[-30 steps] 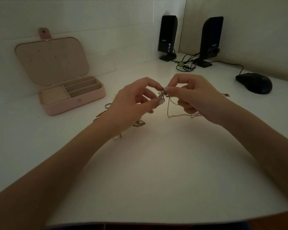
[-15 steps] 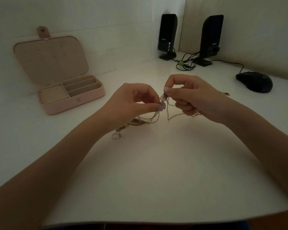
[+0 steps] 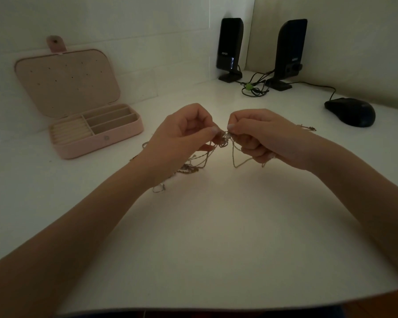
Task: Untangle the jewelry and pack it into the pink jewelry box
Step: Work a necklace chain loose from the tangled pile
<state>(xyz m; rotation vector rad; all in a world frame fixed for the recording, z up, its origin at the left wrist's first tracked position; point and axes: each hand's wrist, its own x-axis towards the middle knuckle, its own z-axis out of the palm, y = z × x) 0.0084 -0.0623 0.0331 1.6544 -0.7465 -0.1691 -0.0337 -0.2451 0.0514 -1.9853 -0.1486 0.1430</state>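
Surface: white desk (image 3: 216, 237), dim corner.
Left hand (image 3: 182, 134): fingers pinch tangled chains (image 3: 224, 138).
Right hand (image 3: 260, 134): pinching same knot.
Edges: open pink jewelry box (image 3: 97, 136) left; mouse (image 3: 350, 112) right; near desk bare.

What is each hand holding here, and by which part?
Both the left hand and right hand pinch the tangled chains at the knot between them.

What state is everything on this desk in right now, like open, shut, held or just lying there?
pink jewelry box: open, lid up, compartments look empty.
tangled chains: knotted, lifted off the desk, loops trailing onto it.
left hand: pinches the knot.
right hand: pinches the knot from the other side.
ring: lying loose on the desk.
mouse: resting untouched.
speakers: upright, cables plugged in.
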